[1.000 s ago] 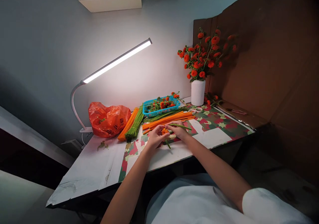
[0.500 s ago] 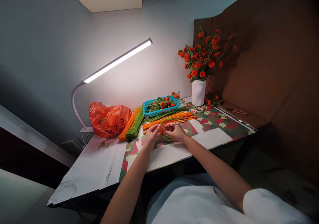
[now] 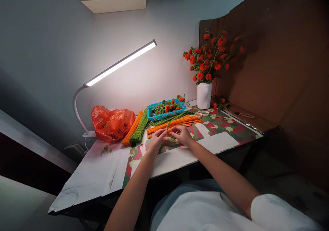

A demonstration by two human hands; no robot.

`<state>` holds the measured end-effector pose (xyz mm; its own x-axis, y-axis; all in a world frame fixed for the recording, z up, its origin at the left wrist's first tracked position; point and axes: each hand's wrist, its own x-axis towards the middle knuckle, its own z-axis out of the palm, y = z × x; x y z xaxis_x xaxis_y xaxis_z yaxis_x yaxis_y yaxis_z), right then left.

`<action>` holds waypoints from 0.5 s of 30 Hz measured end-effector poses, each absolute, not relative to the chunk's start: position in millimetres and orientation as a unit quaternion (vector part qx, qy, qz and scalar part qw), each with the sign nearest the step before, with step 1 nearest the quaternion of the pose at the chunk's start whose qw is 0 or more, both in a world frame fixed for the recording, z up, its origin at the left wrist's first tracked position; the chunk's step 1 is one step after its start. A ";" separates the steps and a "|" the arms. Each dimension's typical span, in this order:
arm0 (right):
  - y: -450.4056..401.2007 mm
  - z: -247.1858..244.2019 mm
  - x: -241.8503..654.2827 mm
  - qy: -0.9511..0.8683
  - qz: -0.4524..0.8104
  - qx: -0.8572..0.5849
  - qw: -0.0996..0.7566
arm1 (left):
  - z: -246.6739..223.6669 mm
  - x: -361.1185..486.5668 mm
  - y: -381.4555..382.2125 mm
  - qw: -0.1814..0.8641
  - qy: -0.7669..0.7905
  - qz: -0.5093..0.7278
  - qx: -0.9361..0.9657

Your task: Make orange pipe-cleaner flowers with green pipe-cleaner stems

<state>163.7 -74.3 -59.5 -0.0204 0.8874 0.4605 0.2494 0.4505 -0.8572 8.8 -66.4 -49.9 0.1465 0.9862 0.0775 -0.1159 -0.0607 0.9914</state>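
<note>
My left hand point(image 3: 156, 140) is closed in a pinch on a small orange pipe cleaner flower point(image 3: 169, 131). From the other side my right hand point(image 3: 183, 135) is closed at the same flower, thumb and fingertips pressed together. A green pipe cleaner point(image 3: 168, 125) sticks up, curved, between the fingertips. The fingers hide part of the flower. Just beyond the hands lie loose orange pipe cleaners point(image 3: 180, 120). To the left, green pipe cleaners point(image 3: 140, 131) are heaped beside more orange ones point(image 3: 132, 132).
A blue basket point(image 3: 164, 115) of finished flowers stands against the wall, near an orange plastic bag point(image 3: 113, 123). A white vase point(image 3: 204, 96) holds tall orange flowers point(image 3: 203, 61). Tape rolls point(image 3: 205, 113) lie on the table. A lit lamp point(image 3: 120, 63) leans over the left side.
The green pipe cleaner, earlier slanting to the right, now stands more upright above the fingertips. The hands have shifted only slightly around the flower.
</note>
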 end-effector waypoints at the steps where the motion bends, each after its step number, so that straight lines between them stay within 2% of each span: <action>1: -74.2 -59.5 163.8 -0.654 0.285 -0.436 0.549 | -49.8 8.9 -66.7 0.540 0.414 0.504 0.532; 15: -71.9 -63.0 166.4 -0.695 0.219 -0.429 0.535 | -58.7 4.7 -61.4 0.412 0.415 0.497 0.641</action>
<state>166.4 -71.9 -63.0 -0.0606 0.8294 0.5554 0.3616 0.5368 -0.7623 4.7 -61.4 -58.7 0.1615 0.9414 0.2961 0.1218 -0.3168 0.9406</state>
